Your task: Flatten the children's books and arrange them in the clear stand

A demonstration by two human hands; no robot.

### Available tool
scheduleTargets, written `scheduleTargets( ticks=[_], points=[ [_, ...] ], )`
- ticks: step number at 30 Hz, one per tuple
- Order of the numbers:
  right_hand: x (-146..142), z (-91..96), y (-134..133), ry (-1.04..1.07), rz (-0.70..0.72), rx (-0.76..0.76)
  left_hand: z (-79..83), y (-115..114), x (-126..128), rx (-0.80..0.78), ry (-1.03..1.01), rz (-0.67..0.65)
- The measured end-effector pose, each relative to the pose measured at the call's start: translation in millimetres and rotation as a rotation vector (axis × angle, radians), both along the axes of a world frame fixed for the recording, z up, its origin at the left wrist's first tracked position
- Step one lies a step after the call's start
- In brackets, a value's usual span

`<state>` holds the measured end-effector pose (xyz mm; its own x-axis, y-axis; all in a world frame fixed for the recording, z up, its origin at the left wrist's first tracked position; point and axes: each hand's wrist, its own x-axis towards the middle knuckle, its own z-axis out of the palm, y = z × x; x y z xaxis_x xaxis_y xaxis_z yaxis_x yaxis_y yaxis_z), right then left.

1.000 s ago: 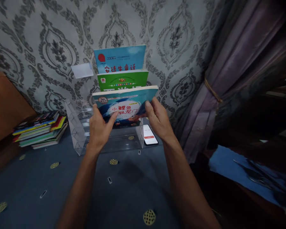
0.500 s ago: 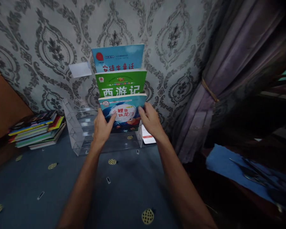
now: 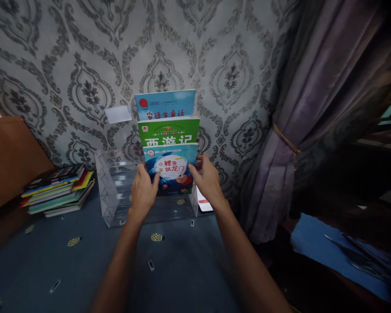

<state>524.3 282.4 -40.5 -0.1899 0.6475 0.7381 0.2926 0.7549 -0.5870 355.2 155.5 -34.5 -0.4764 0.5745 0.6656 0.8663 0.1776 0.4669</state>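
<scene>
A clear acrylic stepped book rack [image 3: 112, 195] stands against the patterned wall. It holds three upright books in tiers: a blue book [image 3: 165, 104] at the back, a green book [image 3: 168, 130] in the middle, and a blue fish-cover book [image 3: 170, 167] in front. My left hand [image 3: 143, 191] grips the front book's left edge, thumb on the cover. My right hand [image 3: 207, 180] grips its right edge. The book stands upright in the rack's front tier.
A stack of flat books [image 3: 57, 189] lies left of the rack, by a wooden panel [image 3: 9, 161]. A phone [image 3: 203, 203] lies right of the rack, partly behind my right hand. A purple curtain [image 3: 293, 130] hangs at right. The blue patterned cloth [image 3: 169, 269] covers the surface.
The front book went from tilted above the rack to upright and lower in the front tier, uncovering the green book's title. Both hands followed it down.
</scene>
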Motion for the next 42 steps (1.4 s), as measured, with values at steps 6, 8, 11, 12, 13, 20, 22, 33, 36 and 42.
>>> scheduleTargets(
  ticks=[6,8,11,12,13,20,22,33,36,42],
  points=[
    [-5,-3.1,2,-0.038,-0.01,-0.002,-0.3,-1,-1,-0.019,0.043,0.017],
    [-6,-2.7,2,-0.05,-0.038,0.008,-0.5,-1,-1,-0.043,0.07,0.031],
    [-5,-0.6,0,-0.07,-0.065,0.015,-0.7,-1,-1,-0.079,0.094,0.064],
    [-5,0.3,0,-0.078,-0.068,0.012,-0.7,-1,-1,-0.084,0.102,0.071],
    [-5,1.1,-1,-0.084,-0.068,0.005,-0.8,-1,-1,-0.087,0.11,0.078],
    [-6,-0.4,0,-0.037,-0.054,0.017,-1.0,1,-1,-0.058,0.151,0.107],
    [-7,-2.2,2,-0.03,-0.052,0.029,0.1,1,-1,-0.068,0.141,0.106],
    [-10,-1.5,10,0.107,-0.006,0.032,15.1,-1,-15,0.02,0.125,0.039],
    [-14,9.1,18,0.168,0.118,0.017,26.1,7,-24,0.118,0.116,-0.032],
    [-25,39.1,23,0.221,0.266,0.012,45.4,21,-35,0.22,0.103,-0.195]
  ],
)
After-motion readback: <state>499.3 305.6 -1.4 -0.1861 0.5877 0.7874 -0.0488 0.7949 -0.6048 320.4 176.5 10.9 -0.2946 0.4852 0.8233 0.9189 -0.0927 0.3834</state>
